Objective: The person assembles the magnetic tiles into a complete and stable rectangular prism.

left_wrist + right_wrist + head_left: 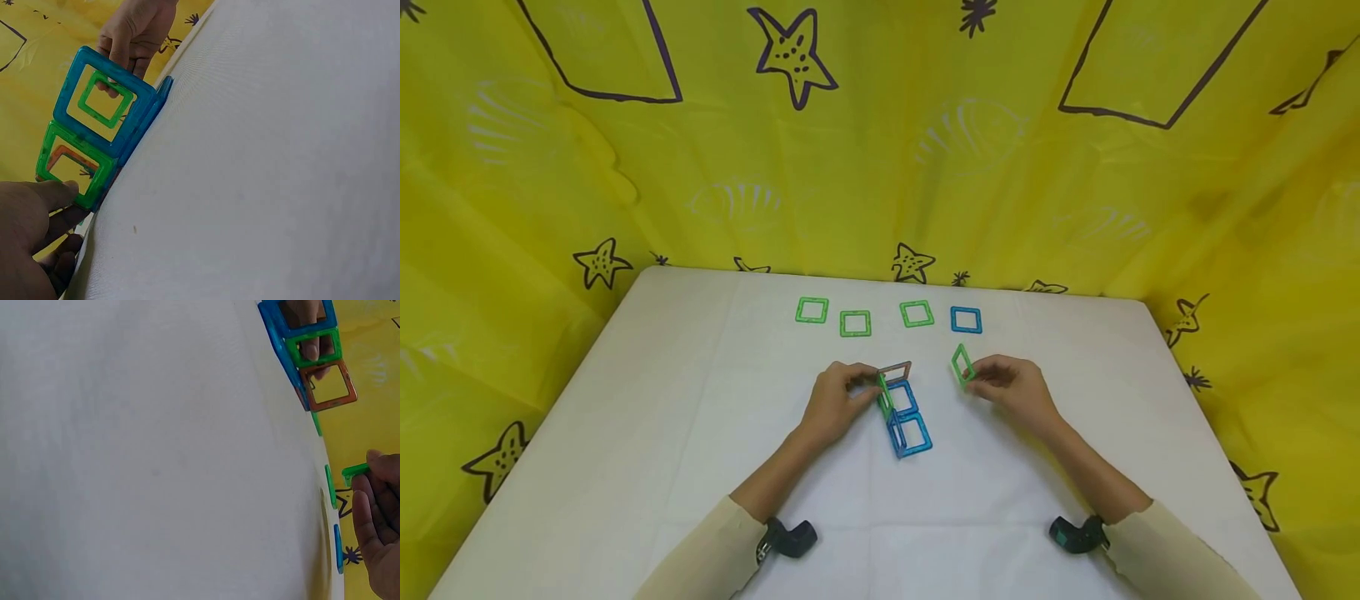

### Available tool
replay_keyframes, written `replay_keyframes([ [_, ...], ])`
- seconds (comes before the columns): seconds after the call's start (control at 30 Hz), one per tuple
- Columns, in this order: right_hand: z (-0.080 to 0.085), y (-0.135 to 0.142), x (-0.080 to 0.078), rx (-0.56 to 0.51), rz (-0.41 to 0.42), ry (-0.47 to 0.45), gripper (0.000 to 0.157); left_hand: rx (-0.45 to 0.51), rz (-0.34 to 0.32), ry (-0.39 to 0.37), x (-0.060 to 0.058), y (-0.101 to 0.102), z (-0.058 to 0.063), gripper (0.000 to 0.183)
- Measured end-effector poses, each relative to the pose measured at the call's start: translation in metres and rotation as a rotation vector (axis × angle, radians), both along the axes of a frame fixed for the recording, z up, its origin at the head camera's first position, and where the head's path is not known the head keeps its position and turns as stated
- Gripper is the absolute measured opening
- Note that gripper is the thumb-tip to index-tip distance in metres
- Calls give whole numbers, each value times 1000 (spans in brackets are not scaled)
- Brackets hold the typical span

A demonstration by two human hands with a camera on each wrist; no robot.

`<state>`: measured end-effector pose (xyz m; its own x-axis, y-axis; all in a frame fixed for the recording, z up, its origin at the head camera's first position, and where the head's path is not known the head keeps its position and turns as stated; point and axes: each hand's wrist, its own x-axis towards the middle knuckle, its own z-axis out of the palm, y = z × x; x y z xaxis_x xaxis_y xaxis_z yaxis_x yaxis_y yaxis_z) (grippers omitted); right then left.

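Observation:
In the head view, a small structure of square magnetic tiles stands mid-table. Two blue tiles (915,436) lie flat in a row. Along their left side stand a green tile (47,150) and a blue tile (65,94), with an orange tile (347,381) upright at the far end. My left hand (835,402) grips the upright green tile near its corner with the orange one, thumb on the frame. To the right, apart from the structure, my right hand (1017,392) pinches a loose green tile (957,361) by its lower edge, held upright.
Behind the structure lie three green tiles (812,322) and one blue tile (966,331), all flat and spaced apart. A white cloth covers the table (625,467). A yellow patterned curtain (865,183) hangs along its back and sides.

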<state>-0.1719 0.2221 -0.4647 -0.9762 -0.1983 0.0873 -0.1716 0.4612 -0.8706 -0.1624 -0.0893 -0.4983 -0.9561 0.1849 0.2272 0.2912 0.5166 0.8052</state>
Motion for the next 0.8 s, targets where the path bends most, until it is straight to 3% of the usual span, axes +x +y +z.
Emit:
replay_keyframes([
  [0.47,-2,-18,14,-27,10,-35,17,-24,27,-42,-1,4,2,25],
  [0.8,-4,-29,21,-56,27,-17,17,-19,25,-31,-1,4,2,25],
])
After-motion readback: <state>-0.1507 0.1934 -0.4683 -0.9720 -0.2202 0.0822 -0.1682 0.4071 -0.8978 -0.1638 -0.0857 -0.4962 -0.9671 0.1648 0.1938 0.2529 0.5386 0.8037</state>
